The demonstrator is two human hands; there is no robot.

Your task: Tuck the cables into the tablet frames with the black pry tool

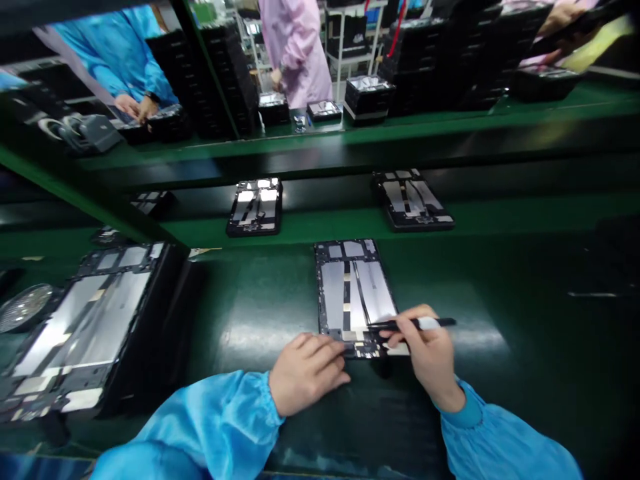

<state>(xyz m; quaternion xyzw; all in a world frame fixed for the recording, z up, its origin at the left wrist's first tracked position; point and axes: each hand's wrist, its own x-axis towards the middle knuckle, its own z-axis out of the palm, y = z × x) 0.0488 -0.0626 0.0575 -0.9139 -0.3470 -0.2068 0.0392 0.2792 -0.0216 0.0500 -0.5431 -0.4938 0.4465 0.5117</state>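
An opened tablet (pixel 333 287) lies on the green bench mat, its inside showing silver battery panels, dark ribbon cables and a circuit board along the near edge. My left hand (pixel 310 373) is at its near left corner, fingers bent together and pressing on the edge. Between the thumb and fingers of my right hand (pixel 433 353) is a pair of slim black tweezers (pixel 443 323) with a white band. Their tip points left over the lower middle of the tablet, close to the cables; whether it touches is too small to tell.
A stack of opened tablets (pixel 90 313) stands at left, beside a green post (pixel 100 193). Two more opened tablets, one left (pixel 256 207) and one right (pixel 413 200), lie beyond mine. Black tray stacks (pixel 415 67) and co-workers in blue (pixel 115 53) and pink (pixel 300 53) are across the bench.
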